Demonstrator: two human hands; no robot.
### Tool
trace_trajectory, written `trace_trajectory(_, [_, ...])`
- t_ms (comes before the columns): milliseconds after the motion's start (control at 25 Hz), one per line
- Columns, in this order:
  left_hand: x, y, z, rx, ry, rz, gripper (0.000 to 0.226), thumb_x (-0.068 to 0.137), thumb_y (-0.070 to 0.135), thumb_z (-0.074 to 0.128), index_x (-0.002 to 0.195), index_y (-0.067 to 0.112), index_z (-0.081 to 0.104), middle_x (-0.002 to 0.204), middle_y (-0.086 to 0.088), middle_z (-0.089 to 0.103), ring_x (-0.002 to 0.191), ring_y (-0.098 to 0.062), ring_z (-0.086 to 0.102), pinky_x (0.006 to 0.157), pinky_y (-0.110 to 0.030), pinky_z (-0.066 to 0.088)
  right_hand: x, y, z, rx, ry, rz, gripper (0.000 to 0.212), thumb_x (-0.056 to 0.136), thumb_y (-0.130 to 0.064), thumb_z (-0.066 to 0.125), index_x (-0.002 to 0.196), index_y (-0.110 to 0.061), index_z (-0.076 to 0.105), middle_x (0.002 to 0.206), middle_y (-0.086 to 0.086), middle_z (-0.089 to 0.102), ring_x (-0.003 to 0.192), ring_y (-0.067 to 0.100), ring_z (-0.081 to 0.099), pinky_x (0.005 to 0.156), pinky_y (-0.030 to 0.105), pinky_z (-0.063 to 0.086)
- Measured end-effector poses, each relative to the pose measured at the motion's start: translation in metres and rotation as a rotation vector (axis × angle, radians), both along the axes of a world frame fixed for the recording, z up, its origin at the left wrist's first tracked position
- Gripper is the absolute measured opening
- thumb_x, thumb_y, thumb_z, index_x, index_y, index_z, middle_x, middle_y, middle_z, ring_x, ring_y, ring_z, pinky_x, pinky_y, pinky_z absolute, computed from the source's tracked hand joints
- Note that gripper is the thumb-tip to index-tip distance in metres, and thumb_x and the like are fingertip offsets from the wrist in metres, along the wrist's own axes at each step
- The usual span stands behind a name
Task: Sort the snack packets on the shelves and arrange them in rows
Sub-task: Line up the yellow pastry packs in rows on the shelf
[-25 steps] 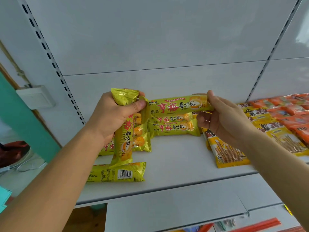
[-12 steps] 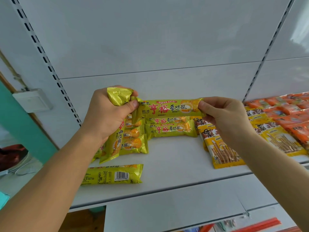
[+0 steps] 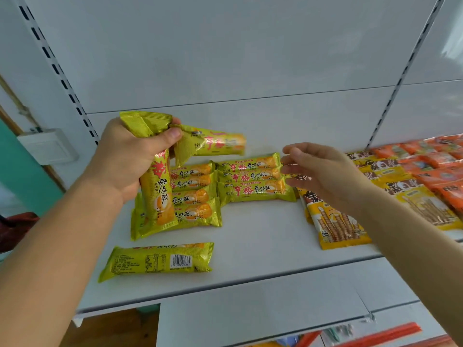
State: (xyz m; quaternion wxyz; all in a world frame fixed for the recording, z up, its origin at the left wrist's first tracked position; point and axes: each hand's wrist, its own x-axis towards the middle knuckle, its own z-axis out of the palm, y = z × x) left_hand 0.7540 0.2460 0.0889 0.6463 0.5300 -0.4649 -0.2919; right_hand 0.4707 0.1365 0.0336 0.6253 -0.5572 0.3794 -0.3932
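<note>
My left hand [image 3: 130,159] grips two yellow-green snack packets by their ends: one hangs upright [image 3: 160,196], the other [image 3: 213,145] sticks out sideways to the right, blurred. My right hand [image 3: 323,171] hovers with relaxed fingers and holds nothing, just right of a stack of three matching packets [image 3: 253,179]. More of these packets [image 3: 195,196] lie stacked behind the hanging one. A single packet [image 3: 160,260] lies barcode up near the front of the white shelf [image 3: 263,246].
Yellow wafer-stick packets [image 3: 335,226] lie under and right of my right hand. Orange packets [image 3: 436,166] fill the shelf's far right. Slotted uprights [image 3: 60,78] flank the bay. A white wall box [image 3: 47,146] sits at left.
My right hand has let go of the sideways packet's right end and drawn back lower right. My left hand now holds that packet alone with the hanging one.
</note>
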Motion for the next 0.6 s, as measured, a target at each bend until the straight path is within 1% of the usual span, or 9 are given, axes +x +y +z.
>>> trace_trajectory(80, [-0.002, 0.001, 0.001, 0.011, 0.057, -0.064, 0.011, 0.072, 0.011, 0.074, 0.080, 0.019, 0.077, 0.079, 0.002, 0.076, 0.075, -0.016, 0.074, 0.065, -0.030, 0.060, 0.020, 0.006, -0.001, 0.077, -0.035, 0.057, 0.021, 0.106, -0.021, 0.049, 0.113, -0.012, 0.066, 0.109, 0.011, 0.070, 0.101, 0.032, 0.072, 0.082, 0.042, 0.060])
trace_trajectory(120, [-0.002, 0.001, 0.001, 0.013, 0.090, -0.077, 0.012, 0.071, 0.012, 0.074, 0.080, 0.018, 0.078, 0.079, 0.001, 0.076, 0.075, -0.016, 0.074, 0.066, -0.030, 0.060, 0.028, 0.010, -0.001, 0.109, -0.067, 0.067, 0.023, 0.108, -0.019, 0.044, 0.112, -0.011, 0.065, 0.111, 0.012, 0.072, 0.098, 0.033, 0.074, 0.076, 0.041, 0.061])
trace_trajectory(200, [-0.002, 0.000, -0.002, 0.021, 0.094, -0.032, 0.012, 0.072, 0.011, 0.075, 0.081, 0.018, 0.077, 0.078, 0.001, 0.076, 0.073, -0.016, 0.074, 0.065, -0.029, 0.059, 0.038, 0.016, 0.000, 0.128, -0.157, 0.056, 0.029, 0.109, -0.014, 0.037, 0.107, -0.008, 0.064, 0.102, 0.013, 0.075, 0.081, 0.030, 0.076, 0.061, 0.033, 0.060])
trace_trajectory(240, [-0.002, -0.001, -0.004, 0.030, 0.057, 0.016, 0.012, 0.074, 0.010, 0.077, 0.082, 0.018, 0.076, 0.077, 0.001, 0.076, 0.073, -0.016, 0.074, 0.065, -0.030, 0.059, 0.039, 0.019, 0.000, 0.130, -0.219, 0.038, 0.030, 0.109, -0.014, 0.036, 0.103, -0.007, 0.065, 0.096, 0.013, 0.076, 0.074, 0.029, 0.075, 0.057, 0.031, 0.060])
trace_trajectory(280, [0.000, 0.000, -0.007, 0.038, 0.013, 0.063, 0.013, 0.077, 0.007, 0.077, 0.083, 0.018, 0.076, 0.076, 0.002, 0.076, 0.073, -0.016, 0.073, 0.066, -0.030, 0.059, 0.039, 0.020, 0.001, 0.140, -0.284, 0.025, 0.031, 0.109, -0.015, 0.037, 0.100, -0.006, 0.065, 0.094, 0.015, 0.075, 0.074, 0.031, 0.075, 0.058, 0.031, 0.060])
trace_trajectory(360, [0.003, 0.002, -0.012, 0.045, -0.068, 0.132, 0.016, 0.082, 0.003, 0.076, 0.084, 0.019, 0.076, 0.075, 0.004, 0.076, 0.072, -0.014, 0.073, 0.065, -0.029, 0.058, 0.036, 0.022, 0.002, 0.149, -0.366, 0.044, 0.029, 0.108, -0.016, 0.041, 0.104, -0.003, 0.066, 0.100, 0.018, 0.075, 0.085, 0.038, 0.075, 0.066, 0.034, 0.062])
trace_trajectory(440, [0.003, 0.004, -0.013, 0.036, -0.150, 0.174, 0.018, 0.083, 0.004, 0.077, 0.084, 0.021, 0.076, 0.075, 0.006, 0.077, 0.072, -0.012, 0.073, 0.065, -0.028, 0.058, 0.034, 0.021, -0.001, 0.065, -0.315, 0.008, 0.025, 0.105, -0.017, 0.049, 0.113, -0.003, 0.068, 0.106, 0.019, 0.075, 0.093, 0.037, 0.074, 0.073, 0.034, 0.062])
trace_trajectory(520, [-0.001, 0.004, -0.013, 0.034, -0.223, 0.180, 0.018, 0.084, 0.006, 0.078, 0.084, 0.024, 0.077, 0.078, 0.007, 0.077, 0.076, -0.012, 0.074, 0.070, -0.029, 0.058, 0.036, 0.019, -0.002, -0.037, -0.221, -0.103, 0.018, 0.099, -0.016, 0.059, 0.108, -0.007, 0.072, 0.101, 0.016, 0.077, 0.090, 0.033, 0.076, 0.075, 0.032, 0.063])
trace_trajectory(600, [-0.003, 0.005, -0.012, 0.032, -0.265, 0.175, 0.016, 0.084, 0.009, 0.078, 0.087, 0.024, 0.078, 0.084, 0.005, 0.078, 0.081, -0.014, 0.075, 0.077, -0.034, 0.059, 0.037, 0.018, 0.000, -0.095, -0.149, -0.210, 0.012, 0.095, -0.016, 0.066, 0.100, -0.010, 0.075, 0.096, 0.015, 0.078, 0.086, 0.031, 0.076, 0.074, 0.031, 0.063])
